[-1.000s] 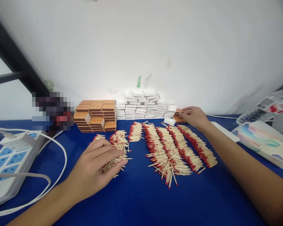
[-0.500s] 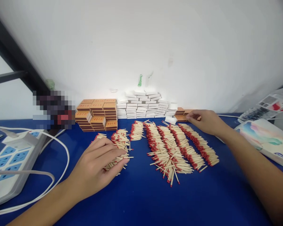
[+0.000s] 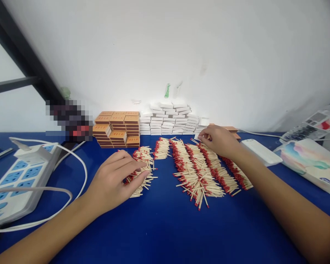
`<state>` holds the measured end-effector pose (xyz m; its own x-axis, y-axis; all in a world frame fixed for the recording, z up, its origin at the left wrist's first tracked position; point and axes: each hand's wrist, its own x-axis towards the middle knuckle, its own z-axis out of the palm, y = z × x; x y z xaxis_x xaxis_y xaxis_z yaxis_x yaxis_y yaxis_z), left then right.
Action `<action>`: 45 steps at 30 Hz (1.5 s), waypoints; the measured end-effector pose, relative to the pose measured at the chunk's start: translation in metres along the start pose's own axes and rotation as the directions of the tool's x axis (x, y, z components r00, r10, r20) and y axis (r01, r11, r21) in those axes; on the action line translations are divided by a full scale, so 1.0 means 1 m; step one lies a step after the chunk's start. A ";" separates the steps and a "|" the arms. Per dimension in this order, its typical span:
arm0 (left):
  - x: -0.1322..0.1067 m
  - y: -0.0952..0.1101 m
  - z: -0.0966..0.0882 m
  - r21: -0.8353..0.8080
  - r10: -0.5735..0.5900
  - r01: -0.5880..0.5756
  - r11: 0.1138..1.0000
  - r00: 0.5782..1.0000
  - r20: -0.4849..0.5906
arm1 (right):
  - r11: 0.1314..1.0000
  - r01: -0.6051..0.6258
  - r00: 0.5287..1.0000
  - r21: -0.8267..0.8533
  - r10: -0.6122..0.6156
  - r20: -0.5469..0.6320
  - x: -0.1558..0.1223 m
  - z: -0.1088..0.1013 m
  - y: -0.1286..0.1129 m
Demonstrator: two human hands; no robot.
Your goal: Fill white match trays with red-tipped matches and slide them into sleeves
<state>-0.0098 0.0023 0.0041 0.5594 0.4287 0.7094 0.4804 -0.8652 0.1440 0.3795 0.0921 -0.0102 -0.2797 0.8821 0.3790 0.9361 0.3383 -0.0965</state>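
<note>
My left hand [image 3: 115, 179] is over the left piles of red-headed matches [image 3: 144, 156], its thumb and curved fingers apart. It covers part of these matches, and I see nothing held in it. At the back, my right hand [image 3: 220, 141] has its thumb and fingertips pinched at a small white matchbox tray [image 3: 197, 135], partly hidden by the fingers. Whether the tray is lifted I cannot tell. Under the right wrist and forearm, slanting rows of matches [image 3: 217, 168] are partly covered.
White trays [image 3: 166, 121] are stacked against the wall, beside orange matchboxes [image 3: 118, 126]. More orange boxes [image 3: 231, 129] are behind my right hand. A white flat object [image 3: 261, 151] and a patterned pack [image 3: 308, 161] lie right. A power strip [image 3: 22, 179] with looping cables lies left.
My right hand has moved left from the orange boxes to the white tray. My left hand stays over the left matches. The view has shifted slightly.
</note>
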 end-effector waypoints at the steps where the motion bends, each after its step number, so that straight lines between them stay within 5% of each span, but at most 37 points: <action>1: 0.000 -0.001 0.000 0.005 -0.004 0.004 1.000 1.000 -0.002 | 1.000 0.006 1.000 -0.020 -0.005 0.008 0.001 0.003 0.002; 7: -0.001 -0.005 -0.001 0.019 -0.046 0.045 0.999 0.999 0.029 | 0.999 0.025 0.998 -0.047 -0.023 0.050 0.004 0.010 0.016; 11: -0.001 -0.005 0.000 0.013 -0.050 0.050 0.999 0.998 0.032 | 0.998 0.009 0.999 -0.070 -0.007 0.034 0.003 -0.003 0.007; 14: -0.001 -0.003 0.000 0.016 -0.049 0.049 0.999 0.998 0.036 | 0.999 0.046 0.999 0.028 -0.045 -0.018 -0.005 -0.025 -0.028; 17: -0.001 0.000 -0.001 0.028 -0.049 0.048 0.998 0.997 0.053 | 0.961 0.221 0.975 0.166 -0.214 -0.061 -0.025 -0.045 -0.087; 20: -0.002 0.004 -0.002 0.013 -0.050 0.049 0.999 0.993 0.105 | 0.863 0.499 0.866 0.081 -0.494 -0.068 -0.050 -0.050 -0.146; 24: -0.004 0.013 -0.001 -0.050 -0.013 0.023 0.998 0.983 0.184 | 0.795 0.605 0.796 0.045 -0.604 -0.042 -0.076 -0.041 -0.185; 32: -0.006 0.021 0.005 -0.120 -0.066 0.111 0.987 0.941 0.331 | 0.772 0.619 0.781 0.148 -0.624 -0.011 -0.081 -0.024 -0.177; 37: -0.007 0.018 0.005 -0.110 -0.093 0.130 0.985 0.951 0.295 | 0.819 0.516 0.853 0.251 -0.518 -0.066 -0.072 -0.027 -0.166; 45: -0.006 0.013 0.002 -0.080 -0.049 0.072 0.994 0.965 0.257 | 0.953 0.293 0.954 0.076 -0.287 -0.081 -0.039 -0.035 -0.090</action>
<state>-0.0059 -0.0111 0.0007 0.6902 0.5231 0.5000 0.4636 -0.8502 0.2495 0.3140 0.0157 0.0158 -0.5186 0.7184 0.4637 0.7939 0.6059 -0.0510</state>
